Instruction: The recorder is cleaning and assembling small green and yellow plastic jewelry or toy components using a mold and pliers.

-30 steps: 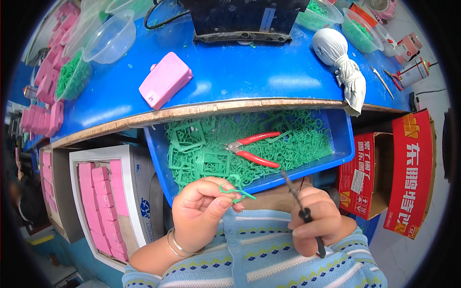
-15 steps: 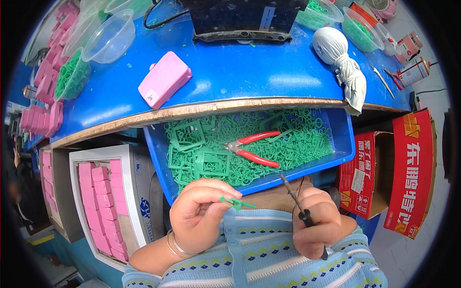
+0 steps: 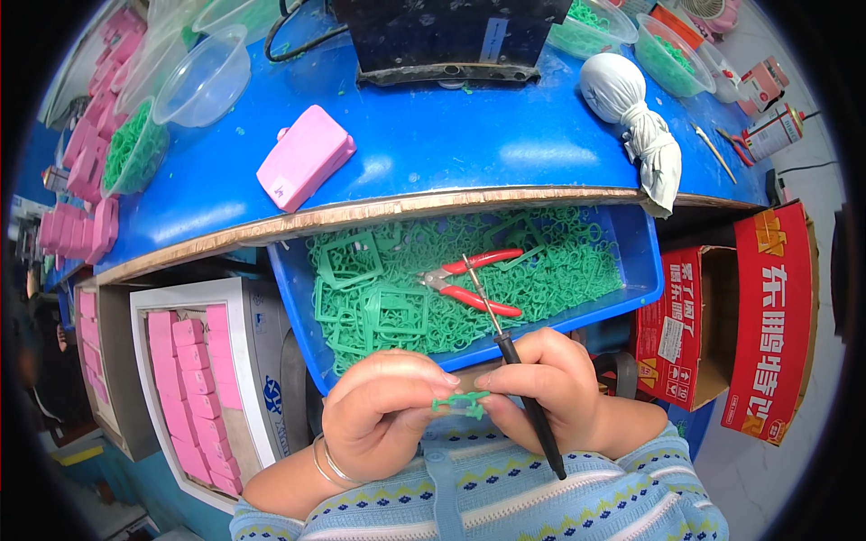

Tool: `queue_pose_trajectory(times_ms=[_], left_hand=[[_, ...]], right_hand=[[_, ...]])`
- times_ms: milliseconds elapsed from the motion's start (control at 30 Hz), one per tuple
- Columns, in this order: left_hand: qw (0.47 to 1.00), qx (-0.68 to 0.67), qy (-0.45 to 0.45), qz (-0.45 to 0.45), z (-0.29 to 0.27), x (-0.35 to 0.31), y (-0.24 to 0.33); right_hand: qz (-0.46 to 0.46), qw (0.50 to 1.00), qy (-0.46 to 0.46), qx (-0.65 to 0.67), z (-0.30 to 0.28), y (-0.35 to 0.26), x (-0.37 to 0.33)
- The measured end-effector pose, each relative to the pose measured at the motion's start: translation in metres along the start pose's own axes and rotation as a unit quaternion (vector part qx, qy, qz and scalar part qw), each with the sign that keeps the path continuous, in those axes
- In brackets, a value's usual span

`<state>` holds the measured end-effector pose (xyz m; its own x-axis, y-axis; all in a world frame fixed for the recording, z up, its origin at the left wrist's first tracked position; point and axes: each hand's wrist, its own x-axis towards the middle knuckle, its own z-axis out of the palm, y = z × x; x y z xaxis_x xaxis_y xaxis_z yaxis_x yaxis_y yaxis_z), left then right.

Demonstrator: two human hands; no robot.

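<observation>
In front of my chest, my left hand (image 3: pixel 388 410) pinches one end of a small, thin green openwork piece (image 3: pixel 459 405) between thumb and fingertips. My right hand (image 3: pixel 550 397) is closed around a slim black-handled tool (image 3: pixel 532 406) with a narrow metal shaft. That shaft points up and away, over the edge of the bin. The right thumb and finger also meet the other end of the green piece. Just beyond both hands lies a blue bin (image 3: pixel 577 309) full of green scraps (image 3: pixel 541 279). Red-handled cutters (image 3: pixel 483 298) rest open on the scraps.
On the blue table (image 3: pixel 406 144) sit a pink block (image 3: pixel 307 158), a tied white cloth bundle (image 3: pixel 631 117), a black box-shaped device (image 3: pixel 442 36) and a clear bowl (image 3: pixel 203 77). A tray of pink blocks (image 3: pixel 194 388) stands left, a red carton (image 3: pixel 686 334) right.
My right hand has moved left and turned the tool, so its handle slants across the hand. Its thumb and finger now reach the green piece, which the left hand holds more to the right.
</observation>
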<state>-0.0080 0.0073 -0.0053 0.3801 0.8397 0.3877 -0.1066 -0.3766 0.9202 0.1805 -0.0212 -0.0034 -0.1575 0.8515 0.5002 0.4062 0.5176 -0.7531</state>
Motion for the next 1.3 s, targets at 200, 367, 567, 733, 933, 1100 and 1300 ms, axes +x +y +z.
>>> queue_pose_trajectory(times_ms=[200, 367, 567, 733, 933, 1100, 1300], left_hand=[[0.998, 0.057, -0.023, -0.020, 0.0003, 0.0075, 0.0072], [0.998, 0.051, -0.037, -0.018, -0.0004, 0.0063, 0.0058], [0.999, 0.041, -0.026, -0.023, 0.0010, 0.0055, 0.0039], [0.998, 0.064, -0.017, -0.012, 0.0020, 0.0075, 0.0031], [0.997, 0.075, -0.014, -0.008, 0.0024, 0.0078, 0.0019], [0.996, 0.087, -0.028, 0.003, 0.0012, 0.0089, 0.0043], [0.995, 0.096, -0.024, 0.006, 0.0020, 0.0074, 0.0023]], right_hand=[[0.021, 0.999, 0.012, 0.044, 0.0010, -0.0003, 0.0009], [0.004, 0.999, 0.012, 0.037, 0.0014, 0.0018, -0.0001], [0.055, 0.997, 0.036, 0.039, 0.0029, -0.0038, 0.0039], [0.007, 1.000, 0.026, -0.002, 0.0010, -0.0008, 0.0066], [0.003, 0.999, 0.034, -0.015, 0.0045, -0.0008, 0.0071], [0.010, 0.999, 0.033, -0.013, 0.0051, -0.0018, 0.0067], [0.012, 0.999, 0.033, -0.007, 0.0054, -0.0003, 0.0062]])
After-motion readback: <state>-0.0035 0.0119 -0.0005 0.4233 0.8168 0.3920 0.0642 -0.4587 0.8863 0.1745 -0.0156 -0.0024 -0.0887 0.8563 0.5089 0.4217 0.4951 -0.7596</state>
